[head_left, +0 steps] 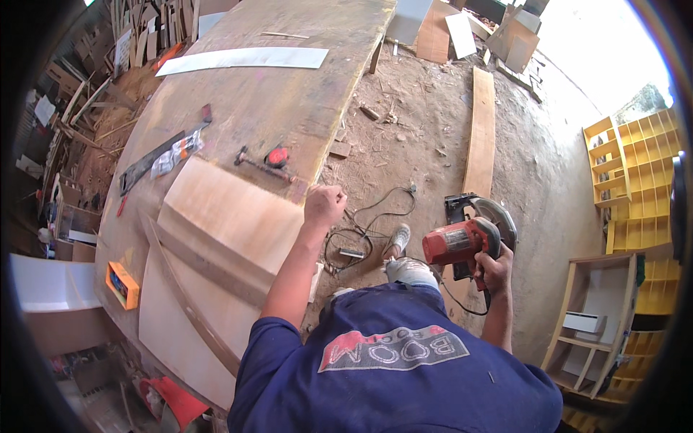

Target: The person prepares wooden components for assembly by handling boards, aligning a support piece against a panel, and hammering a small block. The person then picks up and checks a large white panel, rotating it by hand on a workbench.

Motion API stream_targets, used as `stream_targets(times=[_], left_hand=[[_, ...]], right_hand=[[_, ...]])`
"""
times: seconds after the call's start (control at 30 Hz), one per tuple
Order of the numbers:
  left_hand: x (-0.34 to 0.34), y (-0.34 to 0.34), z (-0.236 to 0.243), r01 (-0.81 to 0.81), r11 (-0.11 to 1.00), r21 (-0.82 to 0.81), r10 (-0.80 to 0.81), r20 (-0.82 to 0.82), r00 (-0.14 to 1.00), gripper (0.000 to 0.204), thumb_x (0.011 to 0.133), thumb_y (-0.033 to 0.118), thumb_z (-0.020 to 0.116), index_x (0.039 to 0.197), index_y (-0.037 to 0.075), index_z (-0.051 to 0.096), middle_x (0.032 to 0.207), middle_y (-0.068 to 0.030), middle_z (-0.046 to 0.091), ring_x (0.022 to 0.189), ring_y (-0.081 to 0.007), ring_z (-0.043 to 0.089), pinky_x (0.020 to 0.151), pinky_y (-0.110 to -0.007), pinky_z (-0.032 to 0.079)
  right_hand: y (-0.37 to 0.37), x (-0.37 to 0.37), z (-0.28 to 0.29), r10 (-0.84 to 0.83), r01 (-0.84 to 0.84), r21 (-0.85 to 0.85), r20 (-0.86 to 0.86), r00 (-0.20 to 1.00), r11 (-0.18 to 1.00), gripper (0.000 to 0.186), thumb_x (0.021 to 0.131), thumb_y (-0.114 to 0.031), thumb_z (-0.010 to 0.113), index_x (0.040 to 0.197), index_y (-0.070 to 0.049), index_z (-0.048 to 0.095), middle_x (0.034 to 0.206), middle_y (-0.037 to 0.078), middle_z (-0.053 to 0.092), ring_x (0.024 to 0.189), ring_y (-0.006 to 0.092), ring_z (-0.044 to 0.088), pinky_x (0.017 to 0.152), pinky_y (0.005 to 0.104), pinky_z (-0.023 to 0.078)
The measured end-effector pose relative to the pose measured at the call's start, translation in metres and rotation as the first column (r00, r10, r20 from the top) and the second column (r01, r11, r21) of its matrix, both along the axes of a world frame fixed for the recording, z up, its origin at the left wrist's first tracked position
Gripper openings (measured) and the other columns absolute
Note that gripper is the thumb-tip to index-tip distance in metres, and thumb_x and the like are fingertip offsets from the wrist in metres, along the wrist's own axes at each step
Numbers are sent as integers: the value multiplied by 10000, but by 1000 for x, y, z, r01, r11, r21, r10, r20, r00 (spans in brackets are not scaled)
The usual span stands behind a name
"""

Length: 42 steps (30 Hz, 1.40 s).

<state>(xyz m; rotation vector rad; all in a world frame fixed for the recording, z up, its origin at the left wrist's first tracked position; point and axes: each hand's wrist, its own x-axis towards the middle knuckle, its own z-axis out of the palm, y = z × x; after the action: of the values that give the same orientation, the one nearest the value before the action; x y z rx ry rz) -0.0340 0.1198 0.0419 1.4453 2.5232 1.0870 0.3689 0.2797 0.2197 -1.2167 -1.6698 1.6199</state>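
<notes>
My right hand (494, 271) grips the rear handle of a red and black circular saw (451, 243), held over the floor to the right of my legs. The saw covers part of a long wooden plank (479, 137) lying below. My left hand (325, 205) is curled into a fist by the right edge of the work table (289, 101); nothing sticks out of it. Beside it on the table are light wooden panels (224, 209), a hammer (263, 166) and a red tape measure (276, 156). A hand saw (150, 160) and a clear plastic bag (177, 153) lie farther left.
A black cord (381, 234) coils on the dirt floor near my shoe (399, 238). A white strip (242, 60) lies across the table's far part, an orange box (123, 285) at its left edge. Yellow shelving (646, 173) and a wooden cabinet frame (593, 325) stand right.
</notes>
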Motion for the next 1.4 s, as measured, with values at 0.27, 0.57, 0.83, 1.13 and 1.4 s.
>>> stream_targets(times=[0.27, 0.57, 0.83, 1.13, 1.4], left_hand=[[-95, 131, 1, -139, 985, -106, 136, -28, 990, 208, 824, 266, 819, 761, 93, 721, 729, -111, 691, 769, -330, 690, 828, -469, 517], [-211, 300, -50, -325, 939, -116, 258, -389, 884, 306, 822, 191, 831, 911, 78, 561, 939, -140, 593, 965, -384, 598, 892, -507, 484], [-224, 321, -72, -435, 868, -237, 278, -495, 823, 372, 889, 131, 827, 890, 51, 463, 920, -142, 511, 932, -373, 553, 866, -499, 463], [-220, 301, -89, -543, 758, -361, 287, -563, 775, 376, 906, 100, 803, 910, 59, 429, 1033, -159, 536, 1074, -392, 562, 937, -527, 457], [-214, 276, -88, -592, 733, -335, 411, -475, 778, 309, 961, 122, 737, 979, 84, 431, 1222, -158, 529, 1115, -321, 565, 951, -472, 489]], right_hand=[[168, -68, -93, 105, -93, -129, 87, 991, 987, 270, 784, -21, 649, 1046, 27, 696, 688, 36, 635, 481, 107, 552, 434, 275, 441], [411, -213, -239, 343, -383, -13, 474, 811, 923, 602, 743, -243, 722, 1310, -39, 699, 1075, 282, 746, 1041, 423, 732, 947, 459, 571], [584, -317, -488, 386, -438, -102, 675, 629, 893, 615, 786, -264, 738, 1385, -142, 666, 1156, 241, 753, 1102, 404, 720, 1003, 486, 568], [672, -355, -721, 508, -613, -291, 835, 211, 734, 553, 835, -141, 675, 1386, -105, 640, 1232, 227, 736, 1171, 383, 705, 1001, 478, 567], [614, -358, -826, 287, -743, -217, 957, -34, 634, 221, 936, -142, 601, 1136, -103, 685, 1062, 180, 772, 980, 310, 772, 826, 474, 590]])
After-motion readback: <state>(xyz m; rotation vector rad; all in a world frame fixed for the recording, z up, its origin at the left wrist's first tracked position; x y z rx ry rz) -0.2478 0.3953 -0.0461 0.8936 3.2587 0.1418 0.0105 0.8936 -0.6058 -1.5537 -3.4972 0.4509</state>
